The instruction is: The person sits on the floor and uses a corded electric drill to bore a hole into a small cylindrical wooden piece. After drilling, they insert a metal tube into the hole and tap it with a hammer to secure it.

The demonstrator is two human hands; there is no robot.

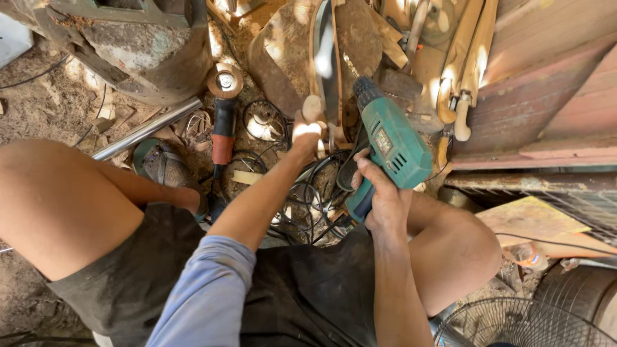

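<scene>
I judge drilling underway: my right hand (384,196) grips the green electric drill (389,144); beside it, my left hand (307,136) clasps a pale wooden piece (313,107). Next needs steadiness.

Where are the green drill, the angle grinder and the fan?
green drill (393,142), head view, on its green body.
angle grinder (223,132), head view, on its red-and-black handle.
fan (524,324), head view, on its wire guard.

An angle grinder (223,125) with an orange-red body lies on the sandy ground, disc end away from the sitter. A metal pipe (146,128) slants just left of it. Black cables (302,199) tangle nearby. Pale curved wooden handles (464,71) lean against reddish planks (546,96). A wire fan guard (520,324) shows at the lower right.
</scene>
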